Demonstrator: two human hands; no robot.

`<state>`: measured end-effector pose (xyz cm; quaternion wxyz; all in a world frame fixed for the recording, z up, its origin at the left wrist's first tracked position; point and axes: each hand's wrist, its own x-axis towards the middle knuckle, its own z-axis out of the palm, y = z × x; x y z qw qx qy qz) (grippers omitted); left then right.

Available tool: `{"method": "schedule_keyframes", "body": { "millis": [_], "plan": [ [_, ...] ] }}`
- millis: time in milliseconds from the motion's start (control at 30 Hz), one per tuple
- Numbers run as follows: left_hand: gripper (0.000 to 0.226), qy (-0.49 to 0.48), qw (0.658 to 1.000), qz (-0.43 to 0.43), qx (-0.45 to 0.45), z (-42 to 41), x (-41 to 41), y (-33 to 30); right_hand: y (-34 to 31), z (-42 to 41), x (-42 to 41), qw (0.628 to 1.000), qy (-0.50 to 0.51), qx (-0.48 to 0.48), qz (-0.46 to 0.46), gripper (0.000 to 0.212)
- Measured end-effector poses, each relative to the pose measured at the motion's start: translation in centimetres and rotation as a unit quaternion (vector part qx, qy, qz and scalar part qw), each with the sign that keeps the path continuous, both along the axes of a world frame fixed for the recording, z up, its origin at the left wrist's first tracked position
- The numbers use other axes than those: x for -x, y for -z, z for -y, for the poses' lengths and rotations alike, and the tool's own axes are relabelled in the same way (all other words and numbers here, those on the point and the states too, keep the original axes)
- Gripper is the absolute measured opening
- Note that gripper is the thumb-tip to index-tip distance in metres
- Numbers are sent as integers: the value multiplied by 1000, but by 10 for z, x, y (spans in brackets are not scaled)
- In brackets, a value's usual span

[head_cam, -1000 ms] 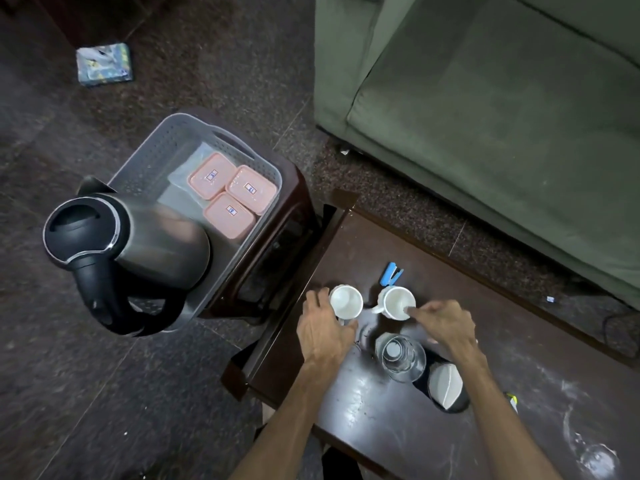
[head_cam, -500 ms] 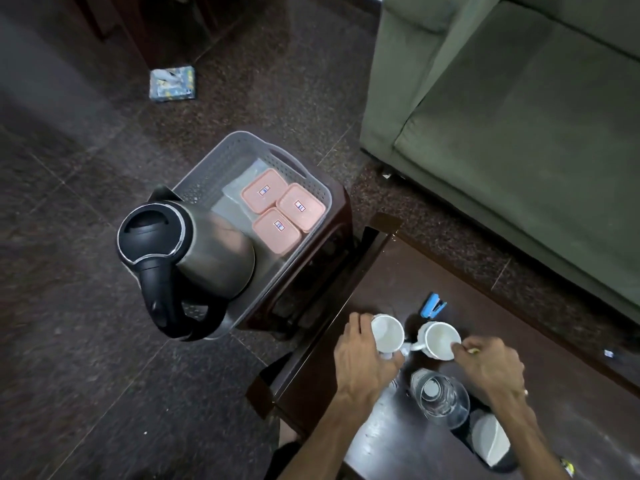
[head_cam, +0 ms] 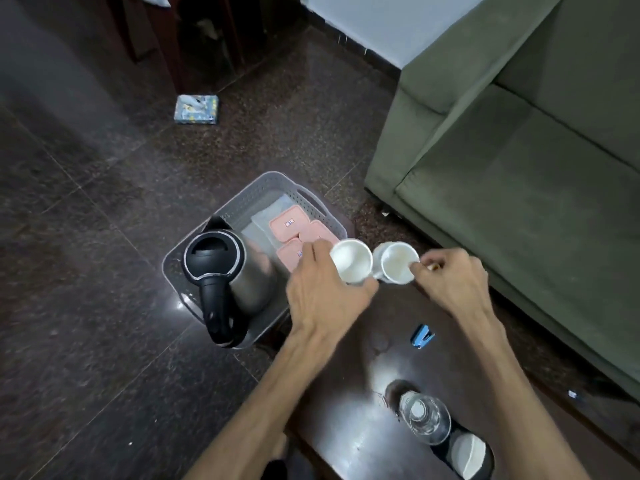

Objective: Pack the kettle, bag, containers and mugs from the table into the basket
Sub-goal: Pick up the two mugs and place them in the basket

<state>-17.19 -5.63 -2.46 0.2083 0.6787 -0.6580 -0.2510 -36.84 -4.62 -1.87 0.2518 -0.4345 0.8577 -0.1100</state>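
- My left hand [head_cam: 323, 292] is wrapped around the left white mug [head_cam: 350, 260], fingers on its far wall and thumb on the near side, mouth tilted toward me.
- My right hand [head_cam: 450, 282] pinches the right white mug [head_cam: 398, 262] at its rim with thumb and fingertips; that is a thin hold, so I judge I should keep it level and move slowly.
- The two mugs are just beside each other, perhaps touching at the handle between them; I would part them a little to avoid a knock.
- Both hang over the basket's near-right corner, above the table's far edge.
- In the grey basket [head_cam: 263, 183] the kettle [head_cam: 225, 268] fills the near-left end, and three pink-lidded containers [head_cam: 286, 223] lie on the clear bag [head_cam: 265, 220] toward the far right.
- Free floor looks scarce: I would set the mugs upright, one at a time, on the container lids or in the gap beside the kettle.
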Motion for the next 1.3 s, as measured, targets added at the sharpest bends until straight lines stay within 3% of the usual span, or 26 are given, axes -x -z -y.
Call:
{"method": "schedule_keyframes", "body": {
  "millis": [267, 400, 500, 733, 1300],
  "plan": [
    [85, -59, 995, 77, -30, 116, -76, -56, -52, 133, -81, 993, -112, 42, -12, 22],
    [95, -65, 986, 103, -112, 173, -122, -42, -41, 193, -133, 985, -170, 9, -26, 32],
    [85, -35, 978, 127, -163, 201, -143, -15, -19, 220, -160, 982, -181, -34, -27, 38],
    [65, 52, 960, 173, -214, 223, -159, 39, 38, 234, -184, 984, -156, -82, -33, 44],
    [82, 152, 922, 277, -224, 242, -162, 62, 61, 258, -205, 979, -161, -35, -119, 34]
  ]
}}
